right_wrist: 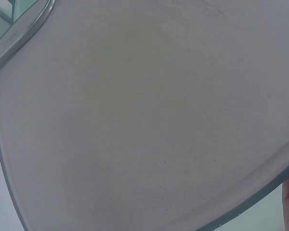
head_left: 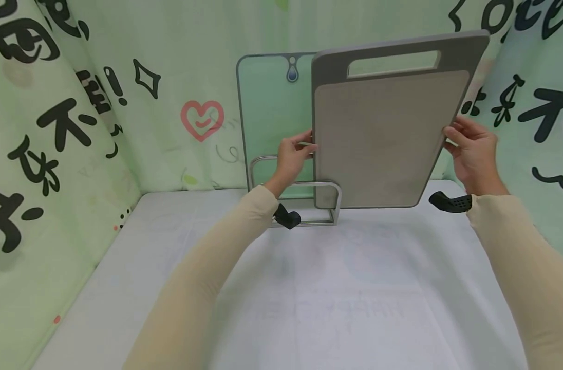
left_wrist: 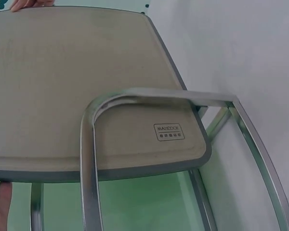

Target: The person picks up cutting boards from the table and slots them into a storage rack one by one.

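Both hands hold a beige cutting board (head_left: pixel 388 133) with a grey rim and a slot handle at its top. My left hand (head_left: pixel 291 156) pinches its left edge, and my right hand (head_left: pixel 473 149) grips the right edge. The board is upright, leaning a little to the right. Its lower left corner sits behind the front bar of a metal rack (head_left: pixel 338 200), while the rest reaches out past the rack's right side. In the left wrist view, a small printed label (left_wrist: pixel 169 132) shows near the board's corner.
A green cutting board (head_left: pixel 274 108) with a drop-shaped hole stands in the rack, partly hidden by the beige one. The rack rests on a table with a white cover (head_left: pixel 355 293). Green printed curtains (head_left: pixel 170 61) hang behind and at both sides.
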A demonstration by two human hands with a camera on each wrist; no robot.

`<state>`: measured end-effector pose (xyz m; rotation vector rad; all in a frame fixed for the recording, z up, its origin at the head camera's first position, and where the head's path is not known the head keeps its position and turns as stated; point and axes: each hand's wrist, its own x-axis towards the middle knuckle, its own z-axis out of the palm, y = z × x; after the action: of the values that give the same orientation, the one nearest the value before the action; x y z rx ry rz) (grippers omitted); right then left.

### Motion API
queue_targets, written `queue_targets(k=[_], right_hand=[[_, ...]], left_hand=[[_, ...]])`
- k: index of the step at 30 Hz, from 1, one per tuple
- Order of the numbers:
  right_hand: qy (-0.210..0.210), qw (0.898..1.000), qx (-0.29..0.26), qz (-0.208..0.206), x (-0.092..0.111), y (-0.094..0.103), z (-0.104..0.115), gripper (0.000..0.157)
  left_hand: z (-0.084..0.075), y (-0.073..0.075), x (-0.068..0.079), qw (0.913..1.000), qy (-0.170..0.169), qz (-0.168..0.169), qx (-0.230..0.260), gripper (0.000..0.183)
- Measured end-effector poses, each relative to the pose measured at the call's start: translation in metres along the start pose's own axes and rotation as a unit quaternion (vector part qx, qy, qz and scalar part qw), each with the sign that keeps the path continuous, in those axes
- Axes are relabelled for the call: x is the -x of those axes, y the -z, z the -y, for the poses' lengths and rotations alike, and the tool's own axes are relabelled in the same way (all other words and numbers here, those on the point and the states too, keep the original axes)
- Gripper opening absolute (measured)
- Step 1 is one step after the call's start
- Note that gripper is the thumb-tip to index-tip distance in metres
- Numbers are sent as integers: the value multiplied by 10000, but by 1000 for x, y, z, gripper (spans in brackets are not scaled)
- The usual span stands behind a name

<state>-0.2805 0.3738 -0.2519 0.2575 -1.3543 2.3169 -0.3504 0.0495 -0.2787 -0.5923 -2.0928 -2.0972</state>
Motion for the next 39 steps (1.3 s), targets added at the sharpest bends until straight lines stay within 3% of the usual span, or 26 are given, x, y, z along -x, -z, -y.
queue_targets(k=[24, 39], right_hand=[[-137, 9993, 249, 251, -10, -33, -18, 32], [-232, 9989, 242, 319, -11, -52, -36, 29]], left_hand=[[9, 38, 5, 9989, 98, -281, 358, 44], [8, 62, 10, 9990, 18, -329, 293, 44]])
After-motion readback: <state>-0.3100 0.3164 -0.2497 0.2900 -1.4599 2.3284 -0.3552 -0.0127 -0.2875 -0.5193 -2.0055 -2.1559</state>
